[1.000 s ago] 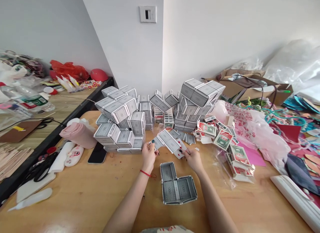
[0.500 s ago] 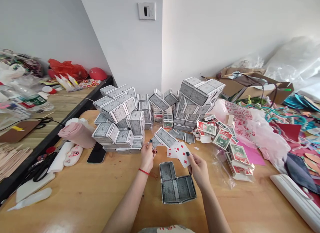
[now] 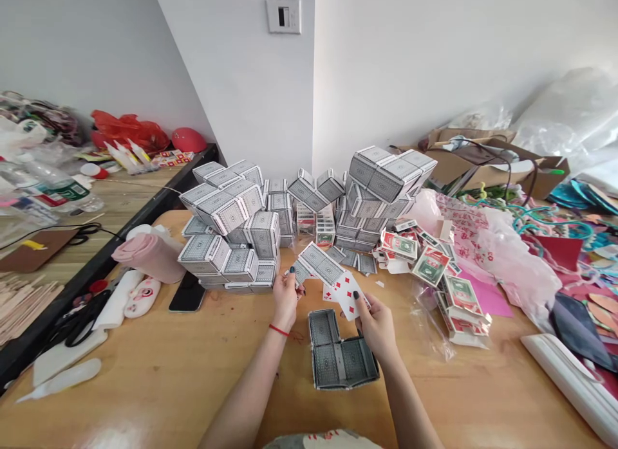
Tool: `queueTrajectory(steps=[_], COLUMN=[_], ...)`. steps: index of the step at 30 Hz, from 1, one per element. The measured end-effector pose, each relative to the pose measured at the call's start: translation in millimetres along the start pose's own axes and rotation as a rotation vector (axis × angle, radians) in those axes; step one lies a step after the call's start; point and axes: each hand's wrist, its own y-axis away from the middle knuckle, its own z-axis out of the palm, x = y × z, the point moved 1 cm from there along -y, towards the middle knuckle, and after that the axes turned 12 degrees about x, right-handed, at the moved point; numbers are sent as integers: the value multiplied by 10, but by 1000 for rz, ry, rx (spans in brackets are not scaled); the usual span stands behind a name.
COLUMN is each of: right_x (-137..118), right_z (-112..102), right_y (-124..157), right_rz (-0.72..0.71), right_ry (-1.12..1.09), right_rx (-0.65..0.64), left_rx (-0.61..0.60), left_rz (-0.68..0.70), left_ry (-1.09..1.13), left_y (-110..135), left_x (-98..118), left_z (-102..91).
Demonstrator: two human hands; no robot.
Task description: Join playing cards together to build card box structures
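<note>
My left hand, with a red string on the wrist, pinches playing cards at the left; a patterned grey card back shows by its thumb. Between thumb and fingers of my right hand is a face-up playing card with red diamonds. More cards lie between the hands: a pair of grey-backed cards and another red diamond card partly covered. Just below, an L-shaped open tray folded from cards rests on the table, its right end close under my right hand.
Stacked card-built blocks stand at back left, others at back right. Opened card boxes and a plastic bag lie at right. A phone, scissors, a pink roll and a glue bottle are at left.
My right hand has shifted slightly left, bringing its diamond card inward and turning it more upright. My left hand stays nearly in place with its cards.
</note>
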Motion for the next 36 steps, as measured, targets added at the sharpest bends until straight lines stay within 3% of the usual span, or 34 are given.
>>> queueTrajectory(steps=[5,10,14,17,21,27,32,36], right_x=[63,85,105,120,85,-55,-119,-131], right_z=[-69,-190,-256,-272,-339,-468,-393,-324], right_y=[-66,-129,-179,-228,-346,-565,-621,-637], right_rz=[-9,68,93,92,59,-26,-55,13], right_ry=[14,0,20,0,-25,63,115,-34], right_rx=[-85,-235,-268,-253,-177,-321,-420,-416], left_rx=[-74,-144,-201,-263,-458,-711,-675,-643], left_rz=[110,204,261,238,109,77,105,150], left_ry=[-49,-116,-165,-204,-301,-318,-332,-359], left_y=[15,21,39,52,62,73,51,12], left_x=[43,90,104,114,171,373,494,564], left_z=[-16,-27,-31,-60,-143,-190,-57,24])
